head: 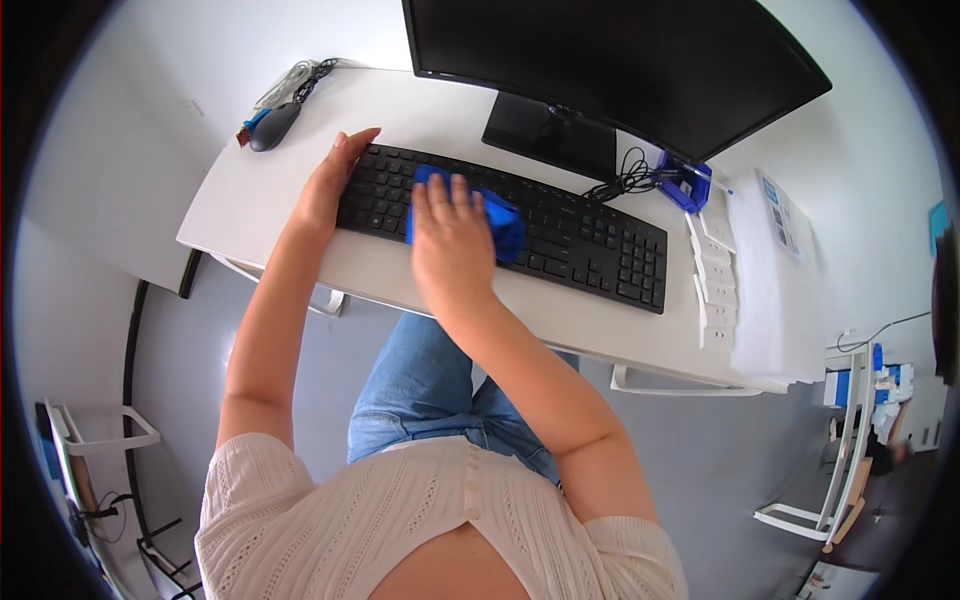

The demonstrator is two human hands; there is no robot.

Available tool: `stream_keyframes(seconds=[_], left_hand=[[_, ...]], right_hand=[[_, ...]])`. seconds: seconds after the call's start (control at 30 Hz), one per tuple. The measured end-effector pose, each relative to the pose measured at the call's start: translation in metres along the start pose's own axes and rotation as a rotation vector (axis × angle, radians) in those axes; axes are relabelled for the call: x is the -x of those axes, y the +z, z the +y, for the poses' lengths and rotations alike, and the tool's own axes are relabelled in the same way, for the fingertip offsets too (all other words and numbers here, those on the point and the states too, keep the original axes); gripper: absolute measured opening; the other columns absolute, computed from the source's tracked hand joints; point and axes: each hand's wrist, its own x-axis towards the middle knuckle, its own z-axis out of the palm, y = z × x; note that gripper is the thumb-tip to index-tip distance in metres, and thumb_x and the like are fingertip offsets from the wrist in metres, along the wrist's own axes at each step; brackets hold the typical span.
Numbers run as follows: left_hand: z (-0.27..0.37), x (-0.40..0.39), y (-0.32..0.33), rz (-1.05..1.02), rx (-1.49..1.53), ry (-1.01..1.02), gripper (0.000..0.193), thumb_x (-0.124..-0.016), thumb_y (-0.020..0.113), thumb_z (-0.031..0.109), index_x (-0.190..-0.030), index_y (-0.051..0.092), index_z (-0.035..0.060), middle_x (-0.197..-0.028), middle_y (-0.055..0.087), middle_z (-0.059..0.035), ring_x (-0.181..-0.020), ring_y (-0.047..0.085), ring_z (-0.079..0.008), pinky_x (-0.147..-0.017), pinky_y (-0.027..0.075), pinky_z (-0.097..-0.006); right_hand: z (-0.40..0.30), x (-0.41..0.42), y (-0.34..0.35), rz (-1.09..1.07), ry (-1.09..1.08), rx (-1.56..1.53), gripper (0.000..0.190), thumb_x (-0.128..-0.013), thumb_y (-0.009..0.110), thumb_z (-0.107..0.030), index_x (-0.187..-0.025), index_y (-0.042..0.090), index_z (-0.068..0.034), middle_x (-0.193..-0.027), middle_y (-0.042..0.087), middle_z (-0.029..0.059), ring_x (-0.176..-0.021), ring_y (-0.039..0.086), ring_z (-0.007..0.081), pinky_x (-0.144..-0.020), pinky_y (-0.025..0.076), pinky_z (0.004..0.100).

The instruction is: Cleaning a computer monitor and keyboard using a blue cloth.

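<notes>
A black computer keyboard (592, 232) lies at a slant on the white desk (420, 270). Around its left end, my left hand (330, 180) grips the short edge, thumb and fingers pointing away from me. My right hand (454, 240) presses a blue cloth (504, 225) flat onto the keys left of the middle, fingers stretched out over it. Part of the cloth spreads out to the right of the hand, and the keys beneath it are hidden.
A monitor (622, 60) stands behind the keyboard, its black base (551, 135) on the desk. A mouse (275, 126) and coiled cables lie back left. To the right are a blue bin (684, 184), several white socket plates (712, 281) and a stack of white packing sheets (772, 300).
</notes>
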Motion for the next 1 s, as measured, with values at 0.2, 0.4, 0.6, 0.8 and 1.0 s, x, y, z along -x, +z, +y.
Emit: stream_keyframes(seconds=[0.2, 0.4, 0.6, 0.8, 1.0], left_hand=[[-0.002, -0.005, -0.007, 0.007, 0.050, 0.017, 0.076, -0.100, 0.025, 0.059, -0.141, 0.045, -0.0015, -0.146, 0.046, -0.0139, -0.137, 0.038, -0.0251, -0.117, 0.021, -0.0365], [-0.004, -0.007, -0.008, 0.056, 0.003, 0.024, 0.070, -0.103, 0.023, 0.054, -0.137, 0.050, -0.0014, -0.140, 0.053, -0.0145, -0.136, 0.040, -0.0241, -0.118, 0.019, -0.0372], [-0.003, -0.005, -0.005, 0.072, -0.108, 0.048, 0.063, -0.104, 0.033, 0.050, -0.130, 0.055, -0.0038, -0.133, 0.057, -0.0163, -0.129, 0.048, -0.0234, -0.114, 0.028, -0.0349], [-0.002, -0.004, 0.003, 0.119, -0.078, 0.017, 0.056, -0.104, 0.039, 0.046, -0.122, 0.062, -0.0008, -0.123, 0.063, -0.0119, -0.116, 0.055, -0.0210, -0.104, 0.039, -0.0321], [-0.005, 0.000, 0.005, 0.279, -0.689, 0.360, 0.036, -0.100, 0.053, 0.033, -0.117, 0.065, 0.0035, -0.119, 0.066, -0.0113, -0.110, 0.059, -0.0231, -0.098, 0.044, -0.0339]], right_hand=[[-0.043, -0.008, 0.019, 0.024, -0.125, -0.168, 0.041, -0.089, 0.049, -0.010, -0.126, 0.059, 0.004, -0.134, 0.056, 0.0213, -0.129, 0.050, 0.0387, -0.110, 0.036, 0.0508], [-0.035, 0.002, 0.010, -0.034, -0.278, -0.346, 0.040, -0.088, 0.050, -0.011, -0.125, 0.060, 0.000, -0.134, 0.057, 0.0160, -0.130, 0.050, 0.0330, -0.109, 0.038, 0.0479], [0.038, 0.045, -0.053, -0.144, -0.147, -0.097, 0.042, -0.087, 0.052, -0.008, -0.128, 0.060, -0.005, -0.135, 0.058, 0.0119, -0.129, 0.051, 0.0310, -0.110, 0.036, 0.0497], [0.097, 0.089, -0.115, -0.191, 0.096, -0.027, 0.047, -0.083, 0.053, 0.001, -0.129, 0.059, -0.005, -0.135, 0.058, 0.0122, -0.131, 0.049, 0.0315, -0.110, 0.036, 0.0480], [0.130, 0.073, -0.157, -0.232, 0.701, -0.741, 0.034, -0.091, 0.056, -0.008, -0.124, 0.062, -0.001, -0.116, 0.068, 0.0109, -0.106, 0.064, 0.0216, -0.094, 0.047, 0.0311]])
